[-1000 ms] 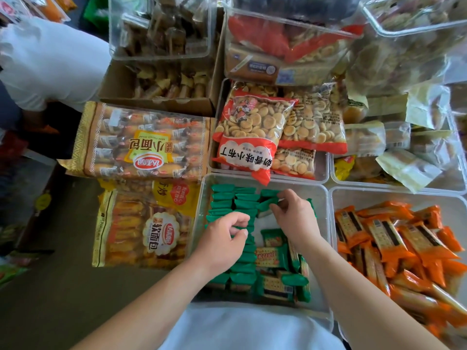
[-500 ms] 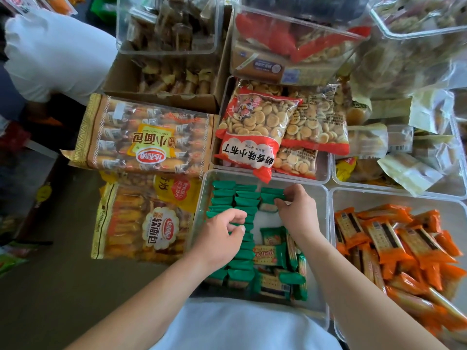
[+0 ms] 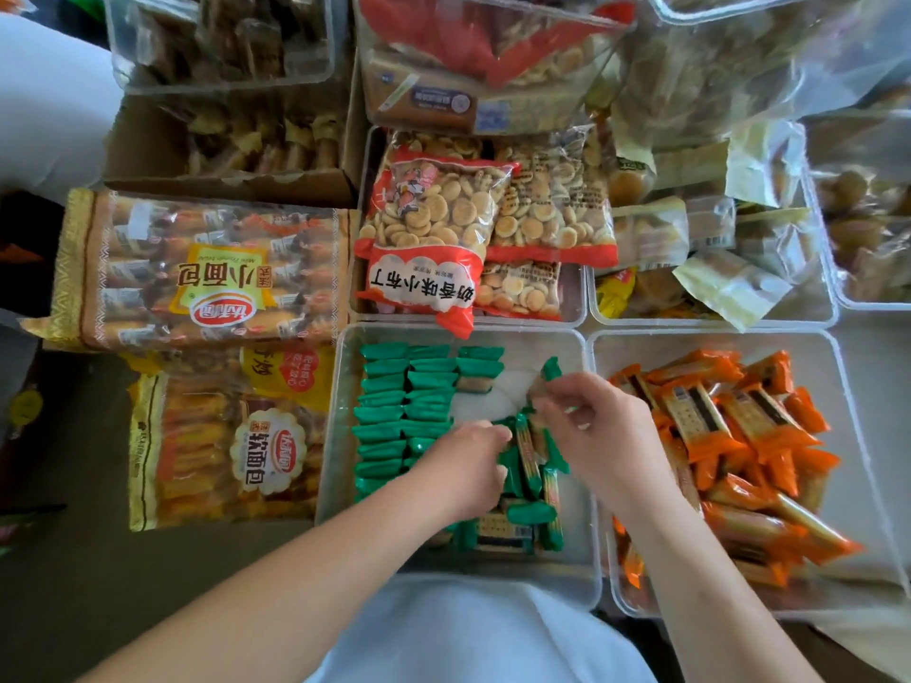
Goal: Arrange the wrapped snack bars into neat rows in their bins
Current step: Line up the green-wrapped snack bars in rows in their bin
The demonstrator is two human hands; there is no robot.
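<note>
Mini-bread bag (image 3: 197, 273) at left, touching soft-bread bag (image 3: 227, 436) just below it; red biscuit bag (image 3: 434, 229) overlapping second biscuit bag (image 3: 552, 214) in clear tub (image 3: 581, 298); cardboard box (image 3: 148, 155) behind, contents blurred, perhaps wrapped sweets; pale green packets (image 3: 729, 283) heaped at right; white sleeve (image 3: 44, 106) top left.

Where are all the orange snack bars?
The orange snack bars lie jumbled in the clear bin at the head view's lower right, just right of the green-bar bin.
</note>
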